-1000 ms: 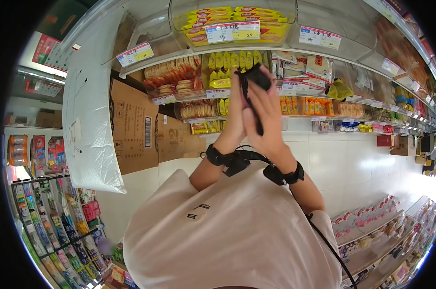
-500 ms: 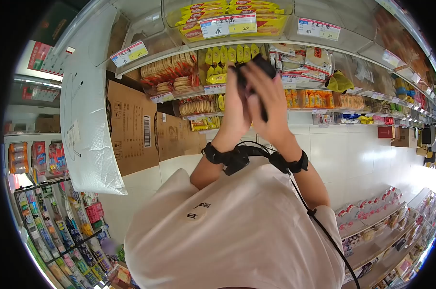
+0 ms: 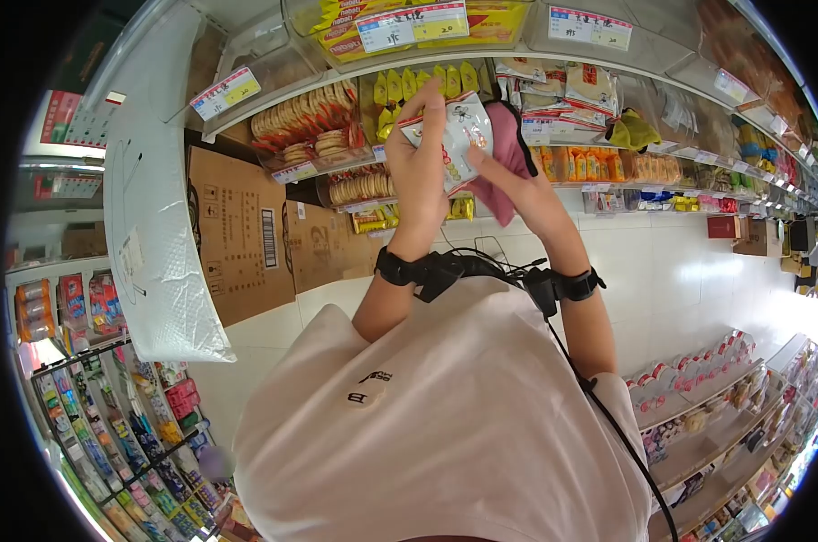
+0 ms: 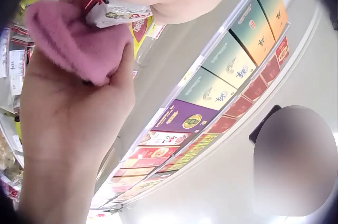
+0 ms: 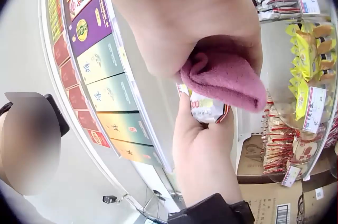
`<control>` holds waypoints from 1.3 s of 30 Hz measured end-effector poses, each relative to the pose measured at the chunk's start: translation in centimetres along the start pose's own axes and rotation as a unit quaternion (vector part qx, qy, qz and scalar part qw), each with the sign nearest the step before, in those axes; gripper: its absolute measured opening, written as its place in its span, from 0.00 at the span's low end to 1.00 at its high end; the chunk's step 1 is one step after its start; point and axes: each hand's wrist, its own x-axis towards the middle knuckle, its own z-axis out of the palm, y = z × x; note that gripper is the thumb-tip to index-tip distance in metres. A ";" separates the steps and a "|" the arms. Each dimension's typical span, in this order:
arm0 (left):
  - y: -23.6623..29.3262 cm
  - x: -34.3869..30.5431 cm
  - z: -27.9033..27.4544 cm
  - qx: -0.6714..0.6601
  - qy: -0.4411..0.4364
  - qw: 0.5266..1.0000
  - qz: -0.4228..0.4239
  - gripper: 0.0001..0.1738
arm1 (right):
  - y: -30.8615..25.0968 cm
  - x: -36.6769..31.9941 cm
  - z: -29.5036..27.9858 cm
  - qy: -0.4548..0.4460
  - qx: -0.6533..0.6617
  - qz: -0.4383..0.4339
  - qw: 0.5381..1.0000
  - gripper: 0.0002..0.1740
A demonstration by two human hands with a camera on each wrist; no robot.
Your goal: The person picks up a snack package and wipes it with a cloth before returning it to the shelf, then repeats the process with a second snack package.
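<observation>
Though partly behind packet (image 3: 463, 140), yellow snacks (image 3: 394, 86)

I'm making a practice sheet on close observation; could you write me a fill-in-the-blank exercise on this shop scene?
1. The person's ____ hand holds the white packet.
2. The cloth held in the right hand is ____ in colour.
3. Black straps are fastened around the person's ____.
4. The main colour of the nabati packs on the shelf is ____.

Missing words: left; pink; wrists; yellow.
</observation>
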 end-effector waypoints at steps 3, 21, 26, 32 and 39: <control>-0.3 0.1 -0.2 0.068 -0.022 0.997 0.011 0.27 | 1.0 -0.1 -0.6 0.047 -0.104 -0.062 0.992 0.21; 1.3 -0.7 1.1 -0.088 -0.141 0.975 -0.146 0.42 | 0.5 0.7 1.0 0.073 -0.351 -0.315 0.879 0.36; 0.4 -0.8 0.6 -0.165 -0.172 0.947 -0.214 0.39 | -0.3 -0.2 1.8 0.050 -0.464 -0.363 0.807 0.31; 0.2 -1.8 1.5 -0.058 -0.093 0.971 -0.214 0.42 | -0.4 1.1 0.1 0.080 -0.399 -0.334 0.850 0.20; -0.4 -0.7 0.7 -0.162 -0.190 0.938 -0.240 0.49 | -0.5 0.1 1.2 0.046 -0.514 -0.399 0.758 0.26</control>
